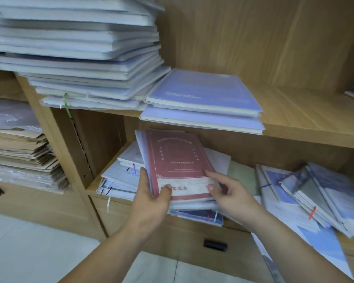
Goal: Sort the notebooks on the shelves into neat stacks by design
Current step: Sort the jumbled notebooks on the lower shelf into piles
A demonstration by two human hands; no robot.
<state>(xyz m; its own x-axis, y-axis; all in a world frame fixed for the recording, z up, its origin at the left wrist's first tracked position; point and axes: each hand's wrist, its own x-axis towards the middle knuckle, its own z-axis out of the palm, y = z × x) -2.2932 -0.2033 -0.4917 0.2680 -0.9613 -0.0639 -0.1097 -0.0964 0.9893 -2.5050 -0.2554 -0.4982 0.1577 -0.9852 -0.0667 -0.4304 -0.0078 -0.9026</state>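
Note:
A red notebook (177, 160) with a white band lies tilted on top of a small bundle of notebooks in the lower shelf. My left hand (151, 201) grips the bundle's left near corner, thumb on the red cover. My right hand (229, 193) holds its right near edge, thumb on the white band. Under and left of it lies a messy pile of white notebooks (121, 176). Two lilac notebooks (202, 99) are stacked on the upper shelf, beside a tall stack of pale wrapped notebooks (80, 48).
A loose heap of blue-and-grey notebooks (315, 199) slumps at the right of the lower shelf. Brown envelopes (18, 148) fill the left compartment. A drawer with a black handle (215, 245) sits below. The upper shelf board (305, 111) is bare wood at right.

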